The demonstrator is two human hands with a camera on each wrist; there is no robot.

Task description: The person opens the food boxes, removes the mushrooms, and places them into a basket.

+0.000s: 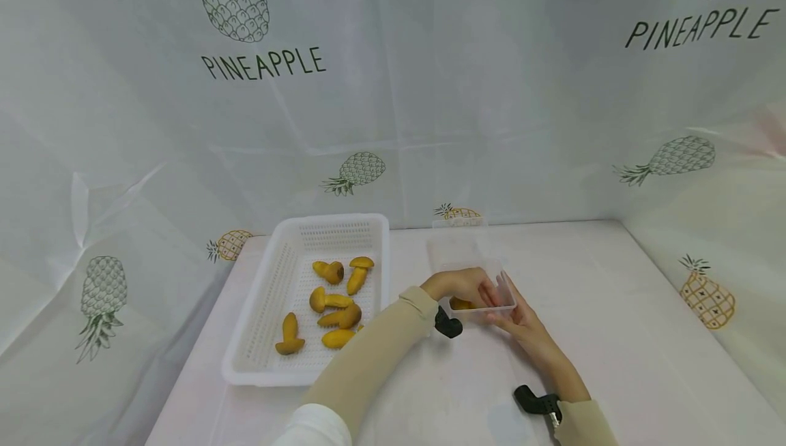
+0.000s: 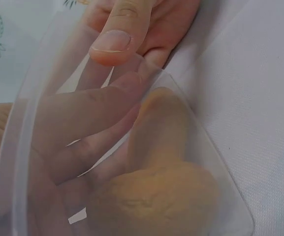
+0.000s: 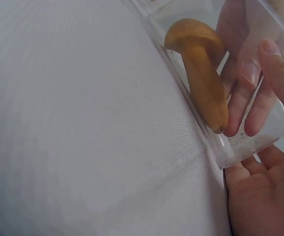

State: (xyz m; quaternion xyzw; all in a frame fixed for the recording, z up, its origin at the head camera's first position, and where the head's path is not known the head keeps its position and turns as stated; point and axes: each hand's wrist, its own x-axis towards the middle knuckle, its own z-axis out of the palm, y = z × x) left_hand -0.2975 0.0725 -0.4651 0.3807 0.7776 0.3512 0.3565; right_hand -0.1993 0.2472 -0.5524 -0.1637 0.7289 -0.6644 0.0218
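A clear plastic box with its lid raised at the back stands on the table. Inside it lies one yellow-brown mushroom, cap and stem seen through the wall. My left hand reaches into the box from the left, its fingers fairly straight beside the mushroom, not curled round it. From the right, my right hand grips the box at its near right corner. Its thumb lies against the outside wall, and its other fingers go round the box's side and underneath.
A white perforated basket stands to the left with several similar mushrooms spread in it. My left sleeve passes over its near right corner. Behind the table hangs a pineapple-print sheet.
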